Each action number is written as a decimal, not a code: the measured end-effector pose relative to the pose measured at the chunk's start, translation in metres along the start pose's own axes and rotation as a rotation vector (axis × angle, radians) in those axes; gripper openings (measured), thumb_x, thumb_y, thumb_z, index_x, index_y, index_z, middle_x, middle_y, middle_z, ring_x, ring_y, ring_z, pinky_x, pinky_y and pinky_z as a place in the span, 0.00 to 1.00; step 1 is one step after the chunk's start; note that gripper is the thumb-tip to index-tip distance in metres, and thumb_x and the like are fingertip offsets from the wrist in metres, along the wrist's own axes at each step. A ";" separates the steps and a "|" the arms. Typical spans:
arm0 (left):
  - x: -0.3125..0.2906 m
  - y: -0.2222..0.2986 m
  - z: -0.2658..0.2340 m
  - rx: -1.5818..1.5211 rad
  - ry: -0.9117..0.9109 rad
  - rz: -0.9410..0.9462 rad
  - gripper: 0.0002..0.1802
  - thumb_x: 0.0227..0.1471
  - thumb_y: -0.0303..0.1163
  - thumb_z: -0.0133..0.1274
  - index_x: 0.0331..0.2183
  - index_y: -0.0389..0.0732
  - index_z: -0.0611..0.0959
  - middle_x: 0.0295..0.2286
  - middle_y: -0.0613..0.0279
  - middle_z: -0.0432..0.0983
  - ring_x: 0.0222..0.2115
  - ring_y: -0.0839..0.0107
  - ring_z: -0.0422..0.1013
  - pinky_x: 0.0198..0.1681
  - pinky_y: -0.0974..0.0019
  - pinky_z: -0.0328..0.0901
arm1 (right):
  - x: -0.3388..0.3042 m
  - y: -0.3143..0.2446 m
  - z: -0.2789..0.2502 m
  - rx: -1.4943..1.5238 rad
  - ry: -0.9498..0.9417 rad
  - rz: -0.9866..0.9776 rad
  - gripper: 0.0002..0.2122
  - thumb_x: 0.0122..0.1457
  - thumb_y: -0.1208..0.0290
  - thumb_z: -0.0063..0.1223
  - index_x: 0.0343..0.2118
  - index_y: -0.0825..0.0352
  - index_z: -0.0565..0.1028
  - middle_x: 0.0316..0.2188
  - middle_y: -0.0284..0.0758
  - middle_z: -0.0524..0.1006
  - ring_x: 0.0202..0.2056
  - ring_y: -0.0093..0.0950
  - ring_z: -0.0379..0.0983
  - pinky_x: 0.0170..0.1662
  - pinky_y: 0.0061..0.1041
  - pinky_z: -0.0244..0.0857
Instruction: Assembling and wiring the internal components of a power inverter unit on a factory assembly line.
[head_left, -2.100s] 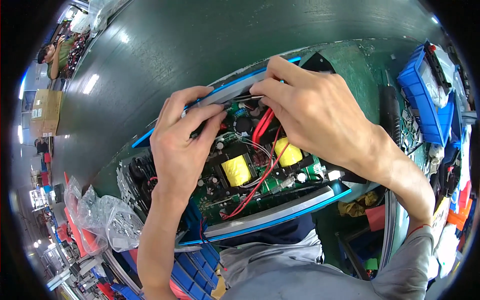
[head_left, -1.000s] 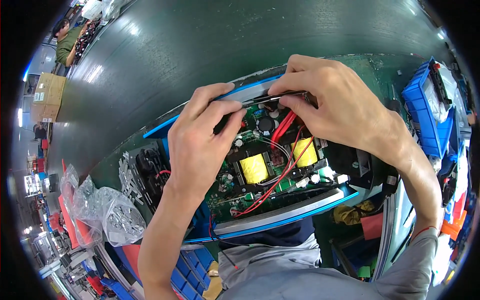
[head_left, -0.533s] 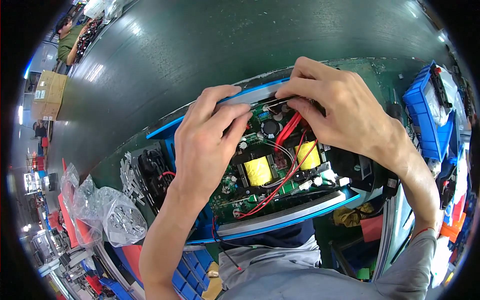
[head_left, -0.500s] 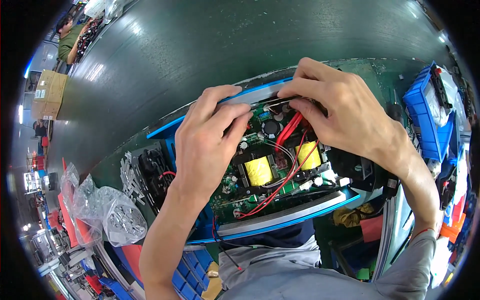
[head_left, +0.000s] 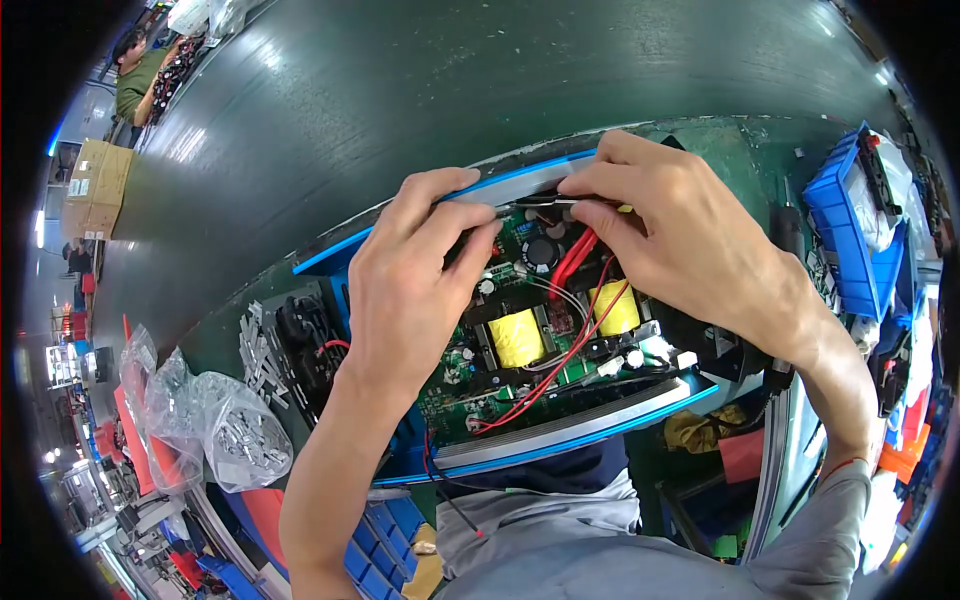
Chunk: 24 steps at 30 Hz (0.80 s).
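Observation:
A blue-edged metal housing (head_left: 590,435) lies open before me, holding a green circuit board (head_left: 455,400) with two yellow-wrapped transformers (head_left: 516,340), a round black capacitor (head_left: 542,254) and red wires (head_left: 570,365). Along the far wall of the housing runs a thin, light-coloured metal strip (head_left: 540,203). My left hand (head_left: 415,270) pinches at the strip's left end, its fingertips over the board. At the other end, my right hand (head_left: 680,230) has thumb and forefinger closed on the strip. Both fingertips partly hide how the strip sits against the wall.
Left of the housing lie loose metal strips (head_left: 262,360), black parts (head_left: 310,340) and a clear bag of metal pieces (head_left: 245,435). A blue bin (head_left: 845,225) stands at the right, a screwdriver-like tool (head_left: 788,230) beside it. Another person (head_left: 140,80) works at far left.
My right hand has shifted slightly down and its thumb is closer to the forefinger. The strip shows more plainly between my hands. The left hand has hardly moved.

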<state>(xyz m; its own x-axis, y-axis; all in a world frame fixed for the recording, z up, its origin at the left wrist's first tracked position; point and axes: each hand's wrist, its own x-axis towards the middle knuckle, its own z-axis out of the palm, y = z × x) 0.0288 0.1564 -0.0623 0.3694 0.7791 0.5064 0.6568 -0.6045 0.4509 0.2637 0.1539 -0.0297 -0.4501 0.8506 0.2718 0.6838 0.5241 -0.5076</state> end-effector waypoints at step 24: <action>0.000 0.001 -0.003 -0.002 -0.028 -0.031 0.10 0.46 0.23 0.68 0.33 0.38 0.85 0.44 0.58 0.80 0.42 0.61 0.79 0.46 0.64 0.72 | 0.004 0.009 -0.005 -0.151 -0.002 -0.173 0.11 0.55 0.81 0.60 0.41 0.67 0.82 0.34 0.37 0.76 0.31 0.38 0.77 0.33 0.36 0.71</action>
<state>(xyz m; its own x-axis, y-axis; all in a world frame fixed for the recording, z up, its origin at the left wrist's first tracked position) 0.0273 0.1546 -0.0596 0.3672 0.8019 0.4714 0.6672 -0.5802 0.4672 0.2710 0.1626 -0.0289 -0.5693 0.7475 0.3422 0.6744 0.6627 -0.3256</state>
